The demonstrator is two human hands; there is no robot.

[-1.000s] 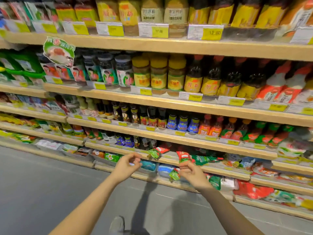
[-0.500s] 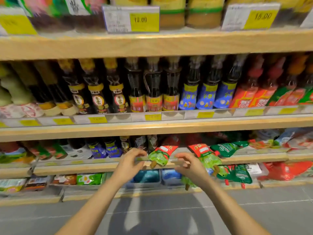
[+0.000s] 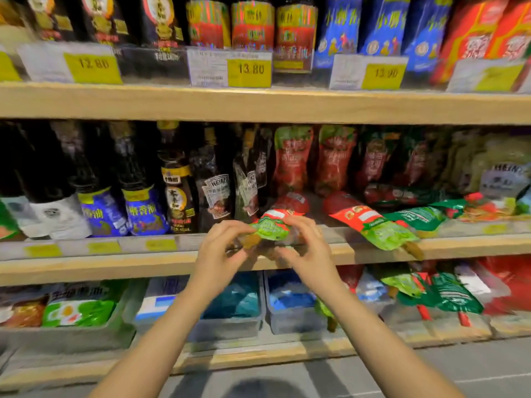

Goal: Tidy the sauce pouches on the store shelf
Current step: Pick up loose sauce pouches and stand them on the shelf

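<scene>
A red and green sauce pouch [image 3: 273, 224] lies tipped over at the front edge of the wooden shelf [image 3: 86, 268]. My left hand [image 3: 222, 248] grips its lower left end and my right hand [image 3: 306, 248] grips its right side. A second fallen pouch [image 3: 373, 228] of the same kind lies flat to the right, its spout hanging over the edge. Dark green pouches [image 3: 422, 216] lie further right. Behind them red pouches [image 3: 293, 159] stand upright in a row.
Dark sauce bottles [image 3: 178, 182] stand left of the pouches on the same shelf. The shelf above [image 3: 258, 104] carries bottles and yellow price tags. Grey bins [image 3: 232, 320] with blue packs and more fallen green pouches [image 3: 448, 294] sit on the lowest shelf.
The view has come much closer to the shelf. Both hands, which were reaching toward the fallen pouch, have now closed on it from either side.
</scene>
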